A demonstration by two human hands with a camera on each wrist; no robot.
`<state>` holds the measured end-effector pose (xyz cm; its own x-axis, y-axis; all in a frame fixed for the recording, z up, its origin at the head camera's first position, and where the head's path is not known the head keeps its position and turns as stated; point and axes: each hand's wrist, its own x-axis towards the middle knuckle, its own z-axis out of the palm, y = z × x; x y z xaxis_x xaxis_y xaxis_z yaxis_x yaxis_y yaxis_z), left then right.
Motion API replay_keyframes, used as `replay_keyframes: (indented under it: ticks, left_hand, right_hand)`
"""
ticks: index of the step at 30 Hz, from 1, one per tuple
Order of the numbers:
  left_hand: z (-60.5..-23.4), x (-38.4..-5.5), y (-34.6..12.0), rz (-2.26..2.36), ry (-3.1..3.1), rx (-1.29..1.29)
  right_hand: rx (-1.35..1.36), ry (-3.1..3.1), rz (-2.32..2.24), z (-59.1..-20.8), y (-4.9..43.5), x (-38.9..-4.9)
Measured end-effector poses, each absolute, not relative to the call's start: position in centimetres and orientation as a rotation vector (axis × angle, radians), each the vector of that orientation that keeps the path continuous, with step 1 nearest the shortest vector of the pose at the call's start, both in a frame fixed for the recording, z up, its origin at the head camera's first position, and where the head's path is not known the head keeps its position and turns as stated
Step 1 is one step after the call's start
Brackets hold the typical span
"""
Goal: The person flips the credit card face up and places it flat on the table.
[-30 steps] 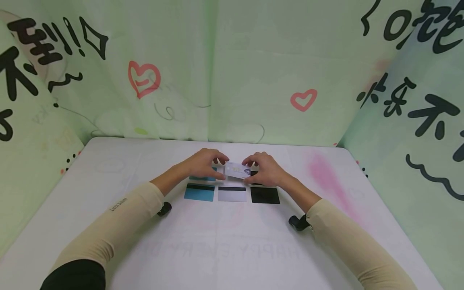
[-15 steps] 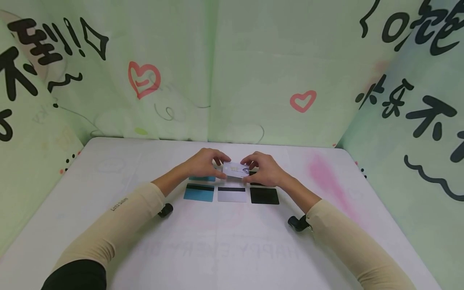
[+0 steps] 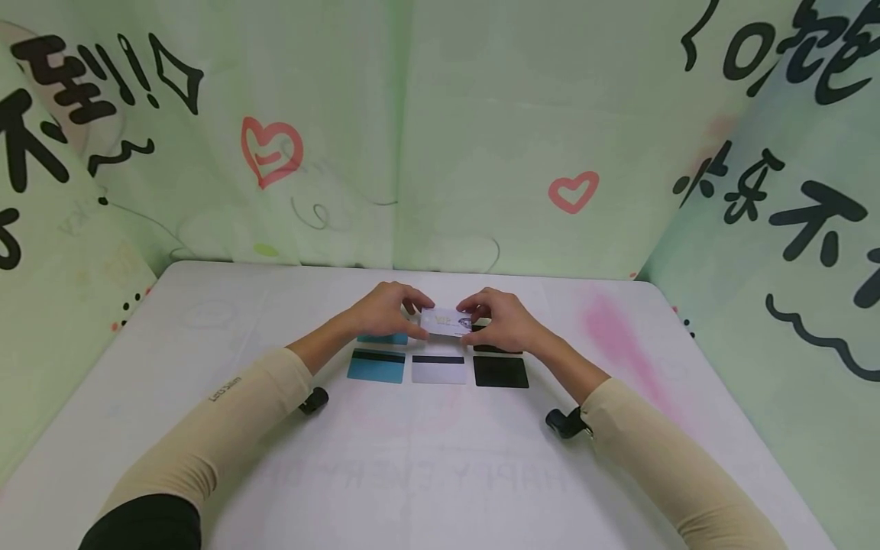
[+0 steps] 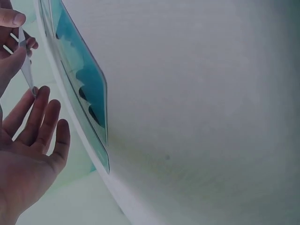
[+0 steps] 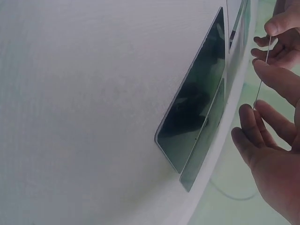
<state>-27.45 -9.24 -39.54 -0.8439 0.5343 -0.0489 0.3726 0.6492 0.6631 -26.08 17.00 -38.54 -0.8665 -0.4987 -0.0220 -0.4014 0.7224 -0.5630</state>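
Observation:
Between both hands, a white card (image 3: 445, 322) with gold lettering and a small dark figure is held up off the table, its printed side showing. My left hand (image 3: 389, 308) pinches the left end with thumb and fingertips; my right hand (image 3: 507, 321) pinches the right end likewise. Seen from the left wrist, the card (image 4: 27, 70) is nearly edge-on between the fingers. In front lie a blue card (image 3: 375, 366) with a dark stripe, a white striped card (image 3: 438, 370) and a black card (image 3: 501, 373). Behind them, another blue card (image 3: 383, 339) and another black card (image 3: 496, 350) are partly hidden by the hands.
The cards lie flat on a white-covered table (image 3: 412, 473) with a pink smear at the right. Green fabric walls (image 3: 467, 114) with black writing and red hearts enclose its back and sides. Small black devices (image 3: 565, 423) sit at the wrists.
The held white card has shifted slightly left, with more of its right end showing a second ago than now at the right fingers. The cards on the table have stayed in place.

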Motion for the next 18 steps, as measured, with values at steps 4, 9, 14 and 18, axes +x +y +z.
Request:
replay_keyframes:
  ticks: [4, 9, 14, 18]
  left_hand:
    - [-39.49, -27.48, -9.28, 0.94, 2.638, 0.736]
    - [-39.48, -27.51, -9.21, 0.894, 2.643, 0.731]
    - [-39.45, -27.49, -9.06, 0.827, 2.641, 0.753]
    - [-39.32, -27.45, -8.94, 0.784, 2.634, 0.76]
  right_hand:
    - [-0.738, 2.739, -0.855, -38.59, 16.94, -26.09]
    - [-0.769, 2.71, -0.875, -38.64, 16.96, -26.13]
    - [-0.795, 2.686, -0.862, -38.76, 16.92, -26.22]
    - [-0.793, 2.686, -0.819, -38.87, 16.81, -26.35]
